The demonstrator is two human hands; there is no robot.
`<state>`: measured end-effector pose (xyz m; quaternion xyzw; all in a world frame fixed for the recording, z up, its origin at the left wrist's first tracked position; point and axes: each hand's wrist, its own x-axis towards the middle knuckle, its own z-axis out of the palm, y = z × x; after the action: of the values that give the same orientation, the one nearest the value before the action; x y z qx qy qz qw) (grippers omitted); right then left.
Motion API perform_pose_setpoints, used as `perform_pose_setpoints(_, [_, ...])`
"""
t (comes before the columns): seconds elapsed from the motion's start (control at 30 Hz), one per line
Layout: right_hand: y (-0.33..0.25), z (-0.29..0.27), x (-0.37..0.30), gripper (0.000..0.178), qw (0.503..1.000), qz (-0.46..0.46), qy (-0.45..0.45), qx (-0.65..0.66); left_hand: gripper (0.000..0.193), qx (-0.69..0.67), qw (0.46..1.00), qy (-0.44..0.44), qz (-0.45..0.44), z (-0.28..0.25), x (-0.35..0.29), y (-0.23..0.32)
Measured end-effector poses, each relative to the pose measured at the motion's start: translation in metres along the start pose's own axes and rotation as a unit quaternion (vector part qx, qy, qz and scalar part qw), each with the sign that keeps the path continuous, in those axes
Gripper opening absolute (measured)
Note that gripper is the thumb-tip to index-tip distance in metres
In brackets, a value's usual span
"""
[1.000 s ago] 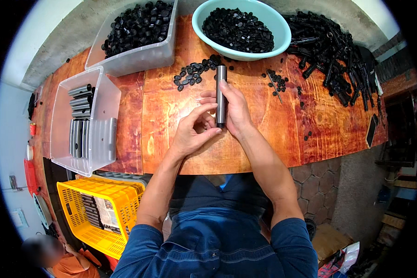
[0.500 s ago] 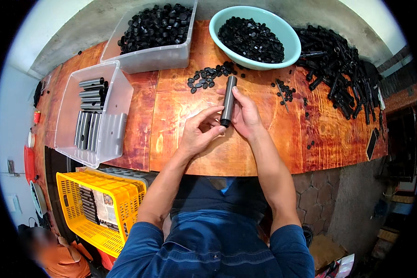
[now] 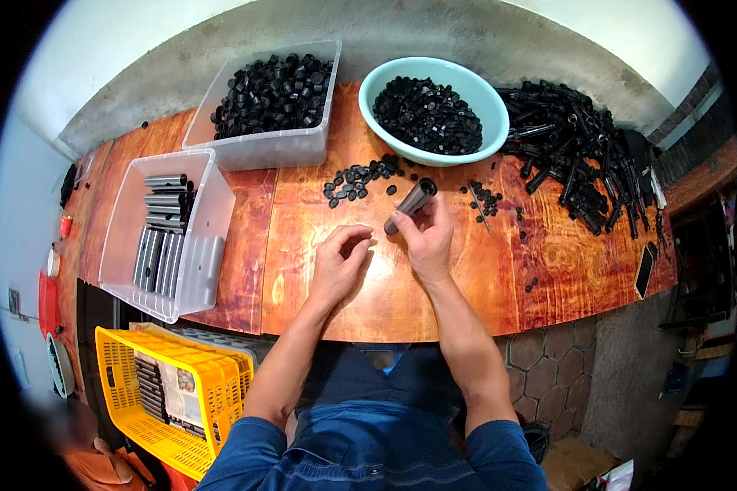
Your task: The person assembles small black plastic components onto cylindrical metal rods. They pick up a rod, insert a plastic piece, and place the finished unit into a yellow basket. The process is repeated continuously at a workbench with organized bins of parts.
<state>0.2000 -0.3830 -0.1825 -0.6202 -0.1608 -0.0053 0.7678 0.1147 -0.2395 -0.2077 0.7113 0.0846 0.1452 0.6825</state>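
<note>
A dark grey metal tube (image 3: 407,209) is gripped in my right hand (image 3: 427,244), tilted above the wooden table with its hollow end up and away from me. The thumb lies along its side and the fingers wrap behind it. To the left, my left hand (image 3: 336,263) is apart from the tube, its fingers loosely bent with a gap between thumb and forefinger. Nothing shows in that hand. Beyond both hands, small black oval pieces (image 3: 354,182) lie scattered. Small black round parts (image 3: 487,199) and a thin metal rod (image 3: 479,209) lie to the right.
A clear bin (image 3: 274,150) of black caps and a pale green basin (image 3: 434,155) of small black parts stand at the back. Another clear bin (image 3: 157,304) holds grey tubes. Black rod-like parts (image 3: 577,147) are heaped right, beyond a phone (image 3: 645,272). A yellow crate (image 3: 172,344) stands lower left.
My left hand has come off the tube's near end and moved left and down. The right hand has tilted the tube, turning its hollow end up. The view has shifted.
</note>
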Motion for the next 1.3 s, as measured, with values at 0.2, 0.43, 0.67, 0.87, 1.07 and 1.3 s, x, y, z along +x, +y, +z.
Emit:
perform_pose_setpoints(0.2, [0.009,0.000,-0.004,0.035,0.988,-0.062,-0.001,-0.142,0.013,0.061,0.997,-0.005,0.042,0.000,0.000,-0.002])
perform_pose_setpoints(0.43, [0.019,0.008,-0.008,0.037,0.980,-0.036,-0.003,-0.196,0.022,0.041,0.998,0.016,0.035,-0.004,-0.002,-0.010])
perform_pose_setpoints(0.67, [0.014,0.012,-0.008,0.030,0.933,-0.154,-0.036,-0.324,0.069,0.071,0.973,-0.014,0.221,0.001,0.018,0.028])
perform_pose_setpoints(0.87, [0.020,0.010,-0.011,0.026,0.934,-0.138,-0.053,-0.326,0.039,-0.017,0.989,-0.116,0.092,0.033,0.048,0.059])
perform_pose_setpoints(1.07, [0.024,0.008,-0.008,0.032,0.929,-0.137,-0.025,-0.342,0.022,-0.014,0.988,-0.154,0.028,0.044,0.065,0.040])
perform_pose_setpoints(1.3, [0.016,0.014,-0.009,0.033,0.924,-0.151,-0.006,-0.351,0.026,-0.018,0.976,-0.202,0.081,0.045,0.078,0.028])
